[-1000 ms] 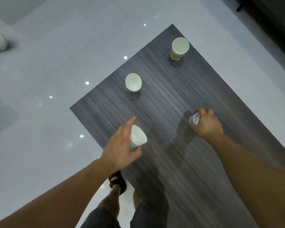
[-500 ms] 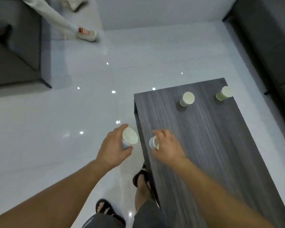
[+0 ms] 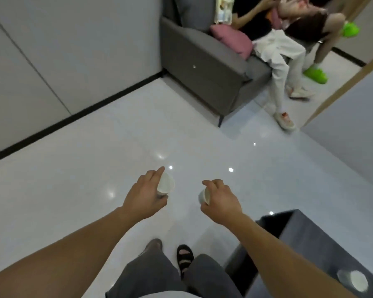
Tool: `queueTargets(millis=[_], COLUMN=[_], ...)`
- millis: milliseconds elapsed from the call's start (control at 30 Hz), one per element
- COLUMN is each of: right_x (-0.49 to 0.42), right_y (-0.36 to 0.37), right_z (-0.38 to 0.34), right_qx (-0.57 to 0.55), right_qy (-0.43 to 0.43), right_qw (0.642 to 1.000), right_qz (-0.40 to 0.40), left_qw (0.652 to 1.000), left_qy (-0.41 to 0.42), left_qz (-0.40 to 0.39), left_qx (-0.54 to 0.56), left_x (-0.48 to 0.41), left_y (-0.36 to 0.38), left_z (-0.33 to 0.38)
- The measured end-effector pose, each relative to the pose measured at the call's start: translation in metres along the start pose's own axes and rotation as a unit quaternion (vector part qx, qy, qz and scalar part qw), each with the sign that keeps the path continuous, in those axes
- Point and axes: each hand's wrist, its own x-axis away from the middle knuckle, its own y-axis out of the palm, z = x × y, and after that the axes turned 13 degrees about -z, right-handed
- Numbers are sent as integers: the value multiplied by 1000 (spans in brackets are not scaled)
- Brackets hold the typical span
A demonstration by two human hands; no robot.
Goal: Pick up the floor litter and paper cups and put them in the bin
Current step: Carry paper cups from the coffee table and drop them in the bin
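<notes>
1. A glossy white tiled floor [image 3: 95,190] spreads ahead of me, up to a pale wall with a dark skirting on the left. I can see no bin and no loose litter on it.
2. A grey sofa [image 3: 202,67] stands far right with a pink cushion [image 3: 233,40]. Someone is seated there, legs stretched onto the tiles.
3. The dark table [image 3: 306,237] shows only a corner at lower right, under my right forearm.
4. My left hand [image 3: 144,196] is curled round the left-hand cup [image 3: 165,184] above the floor. The cup is tipped on its side, mouth facing right.
5. My right hand [image 3: 221,200] is closed round the right-hand cup [image 3: 203,195], its mouth facing left. The two cups are level and near each other but apart.
6. The table cup [image 3: 353,281] stands behind and to the right, nearer the right hand. With both hands full, I judge the next move depends on finding the bin, and I cannot tell which way it lies.
</notes>
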Motion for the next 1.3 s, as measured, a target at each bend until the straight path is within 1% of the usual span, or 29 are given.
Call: queueTargets(millis=[67,133,267,367,467,600,700,800,867,1000,1067,1167,1300], right_x=[-15,-25,-29,-17,3,37,65,97,116,138,138,125,101], right_y=[-6,-8,3,25,55,104,152,201,234,277,291,305,330], right_z=[-38,-77,-159,-218,-278,-362,-426,-487,-522,-573,-601,-650,-737], right_qx=[48,95,170,222,272,324,346,354,353,355,362,365,361], right_qy=[-61,-127,-252,-328,-395,-468,-504,-534,-546,-554,-557,-553,-571], right_qw=[997,987,951,914,872,815,782,755,746,735,730,732,721], right_qz=[-21,-38,-60,-81,-102,-111,-122,-139,-145,-161,-163,-159,-153], left_qw=[996,985,952,913,864,803,768,738,723,693,692,696,698], left_qy=[-57,-116,-216,-288,-354,-424,-456,-496,-521,-554,-557,-555,-559], left_qz=[54,109,184,243,305,357,386,396,398,411,413,412,409], left_qx=[35,73,117,156,188,220,232,230,219,210,204,192,181], left_x=[32,66,140,200,262,345,407,476,523,586,603,612,627], left_y=[-15,-26,-29,-20,-11,3,8,12,15,6,-5,-29,-69], left_z=[-19,-33,-58,-76,-99,-135,-168,-201,-222,-267,-296,-341,-414])
